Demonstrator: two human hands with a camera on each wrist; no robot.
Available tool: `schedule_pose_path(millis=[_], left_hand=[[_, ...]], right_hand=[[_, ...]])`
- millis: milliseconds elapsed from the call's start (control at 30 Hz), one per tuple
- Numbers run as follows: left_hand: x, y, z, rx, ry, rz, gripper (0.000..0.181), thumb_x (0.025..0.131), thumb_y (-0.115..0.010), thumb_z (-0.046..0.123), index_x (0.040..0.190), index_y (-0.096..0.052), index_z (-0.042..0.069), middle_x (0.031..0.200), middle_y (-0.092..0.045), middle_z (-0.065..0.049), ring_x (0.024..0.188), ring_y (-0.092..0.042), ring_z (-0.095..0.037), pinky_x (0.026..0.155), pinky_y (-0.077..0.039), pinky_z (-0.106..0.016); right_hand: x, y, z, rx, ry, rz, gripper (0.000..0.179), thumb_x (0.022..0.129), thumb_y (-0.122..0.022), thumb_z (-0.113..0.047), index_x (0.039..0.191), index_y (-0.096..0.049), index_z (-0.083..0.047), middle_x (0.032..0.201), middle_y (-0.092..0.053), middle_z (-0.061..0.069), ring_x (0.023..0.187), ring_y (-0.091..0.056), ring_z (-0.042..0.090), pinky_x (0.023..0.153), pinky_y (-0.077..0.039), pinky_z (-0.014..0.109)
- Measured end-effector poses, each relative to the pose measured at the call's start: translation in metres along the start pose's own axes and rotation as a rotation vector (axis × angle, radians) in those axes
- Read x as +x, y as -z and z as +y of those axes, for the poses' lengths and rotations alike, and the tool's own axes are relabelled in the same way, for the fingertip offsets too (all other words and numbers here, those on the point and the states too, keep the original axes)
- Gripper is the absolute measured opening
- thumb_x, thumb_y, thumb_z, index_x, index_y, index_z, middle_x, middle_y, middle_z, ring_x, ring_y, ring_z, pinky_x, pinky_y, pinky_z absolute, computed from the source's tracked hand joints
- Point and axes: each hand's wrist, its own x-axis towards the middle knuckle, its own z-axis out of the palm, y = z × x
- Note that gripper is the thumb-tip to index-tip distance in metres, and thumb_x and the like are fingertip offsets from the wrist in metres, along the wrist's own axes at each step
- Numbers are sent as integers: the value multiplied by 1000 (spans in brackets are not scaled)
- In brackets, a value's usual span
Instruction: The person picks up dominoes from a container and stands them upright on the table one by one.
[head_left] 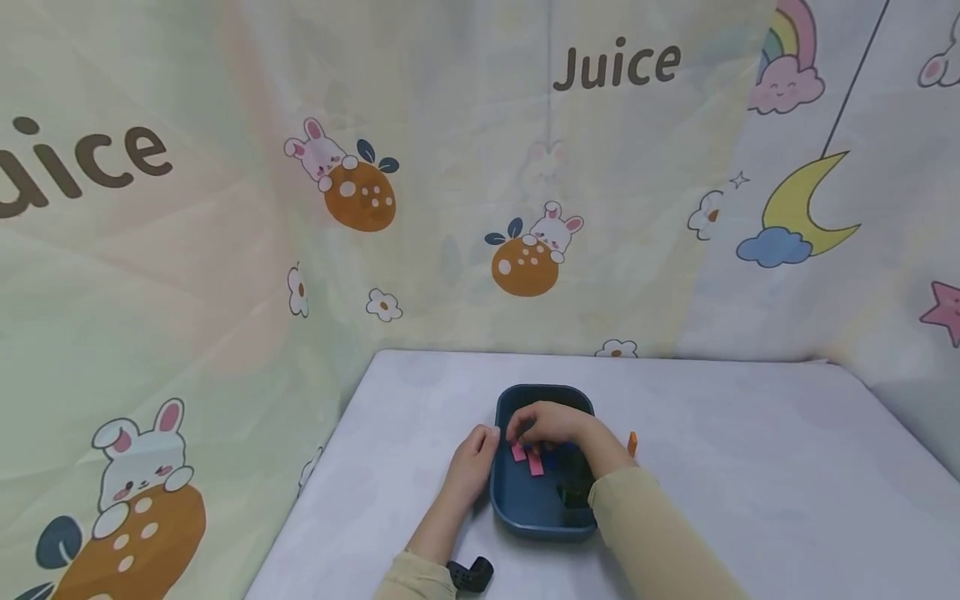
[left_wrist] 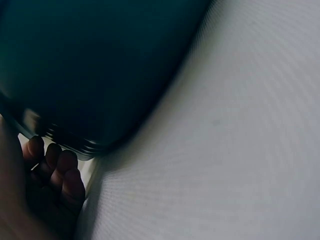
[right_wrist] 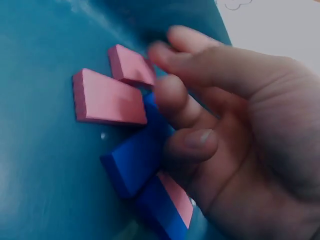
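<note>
A dark blue tray (head_left: 531, 521) with rounded corners sits on the table. At its left rim is my left hand (head_left: 474, 458), thumb by the edge and fingers curled against the outer wall, holding it; the left wrist view shows those fingers (left_wrist: 66, 170) beside the tray wall. Over the inside of the tray hovers my right hand (head_left: 553, 422), its fingers loosely bent with nothing pinched between them. Two pink rectangular blocks (right_wrist: 111, 97) lie on the tray floor just ahead of the fingertips. Blue blocks (right_wrist: 134, 162) lie partly under the right hand, one against another pink piece (right_wrist: 177, 197).
An orange block (head_left: 632, 444) stands on the white table (head_left: 735, 450), right of the tray and close to the right forearm. A black device (head_left: 471, 575) is at the left wrist. Printed cloth (head_left: 450, 167) hangs behind and left of the table.
</note>
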Motion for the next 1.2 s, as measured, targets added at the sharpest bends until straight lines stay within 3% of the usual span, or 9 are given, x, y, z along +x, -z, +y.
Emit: schedule_pose_path(millis=[200, 433, 667, 933, 1200], left_hand=[[1, 0, 2, 4, -10, 2, 38, 100, -45, 55, 95, -61, 21, 86, -57, 0, 86, -54, -17, 73, -41, -33], [1, -1, -1, 2, -7, -1, 40, 100, -45, 56, 96, -61, 20, 85, -57, 0, 85, -54, -17, 72, -40, -33], [-1, -1, -1, -9, -10, 2, 40, 100, -45, 55, 96, -62, 19, 84, -55, 0, 83, -54, -17, 71, -41, -33], [-1, -1, -1, -16, -20, 1, 39, 100, -45, 55, 96, -62, 19, 84, -55, 1, 83, -53, -16, 72, -41, -33], [-1, -1, 0, -3, -14, 11, 38, 101, -45, 53, 98, -63, 19, 89, -59, 0, 86, -55, -17, 74, -42, -34]], right_hand=[[1, -2, 4, -26, 22, -53, 25, 96, -57, -10, 110, -72, -23, 89, -67, 1, 64, -60, 15, 56, -45, 27], [3, -6, 6, -95, -12, 23, 26, 94, -60, -9, 111, -69, -26, 95, -62, 0, 70, -59, 18, 60, -46, 31], [7, -9, 7, -144, 6, 105, 24, 91, -64, -3, 105, -70, -20, 104, -59, 0, 86, -57, 17, 74, -52, 32], [8, -11, 8, -217, -11, 159, 22, 88, -67, -3, 101, -70, -20, 99, -59, -1, 84, -56, 17, 73, -52, 32], [8, -11, 9, -219, -23, 178, 17, 92, -66, -10, 105, -71, -21, 99, -60, -1, 80, -58, 15, 71, -52, 30]])
